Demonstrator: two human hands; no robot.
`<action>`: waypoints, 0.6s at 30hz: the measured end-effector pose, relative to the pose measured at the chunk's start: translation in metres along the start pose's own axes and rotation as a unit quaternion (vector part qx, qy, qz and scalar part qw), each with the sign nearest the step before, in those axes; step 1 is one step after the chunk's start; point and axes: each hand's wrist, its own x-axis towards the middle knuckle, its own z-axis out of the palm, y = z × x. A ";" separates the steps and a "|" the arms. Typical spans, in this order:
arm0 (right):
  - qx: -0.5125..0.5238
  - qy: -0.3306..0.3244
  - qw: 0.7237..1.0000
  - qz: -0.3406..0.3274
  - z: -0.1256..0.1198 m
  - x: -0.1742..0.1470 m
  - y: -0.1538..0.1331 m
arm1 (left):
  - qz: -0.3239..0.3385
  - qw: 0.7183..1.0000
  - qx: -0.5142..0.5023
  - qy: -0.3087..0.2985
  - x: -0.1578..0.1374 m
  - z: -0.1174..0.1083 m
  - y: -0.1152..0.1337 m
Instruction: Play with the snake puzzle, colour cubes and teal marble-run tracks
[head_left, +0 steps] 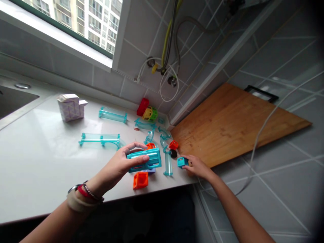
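Note:
My left hand [126,160] is closed around a teal plastic block frame [154,158], held above the counter with the thumb across its front. Between the finger and thumb of my right hand [196,165] is a smaller teal block [181,162], near the counter's right end. An orange block [140,180] sits below the left hand's piece; another orange block and a bluish piece are partly hidden behind it. A clear teal track piece [168,163] lies between my hands. Close to it are a round black object [173,153] and a small red-orange block [173,144].
Straight clear teal tracks [112,114] and curved ones [145,124] lie farther back on the white counter [37,162]. Red [143,106] and yellow-green blocks [150,114] stand by the wall. A patterned box [71,108] is at left. A wooden board [227,125] leans at right.

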 end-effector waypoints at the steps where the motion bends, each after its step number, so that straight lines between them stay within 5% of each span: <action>1: 0.027 0.009 1.000 0.002 -0.010 0.001 -0.010 | 0.001 1.000 0.011 0.003 -0.002 0.000 0.002; 3: 0.146 0.023 0.989 0.009 -0.030 0.000 -0.036 | 0.003 0.999 0.030 0.012 -0.005 0.000 0.005; 7: 0.379 0.008 0.925 0.005 -0.045 -0.004 -0.102 | 0.003 0.999 0.032 0.009 -0.010 0.002 0.009; 11: 0.429 -0.028 0.903 -0.001 -0.036 -0.007 -0.148 | 0.016 0.998 0.052 -0.013 -0.016 0.002 0.013; 18: 0.429 -0.029 0.903 0.012 -0.031 -0.010 -0.171 | 0.011 0.997 0.076 0.001 -0.026 0.002 0.022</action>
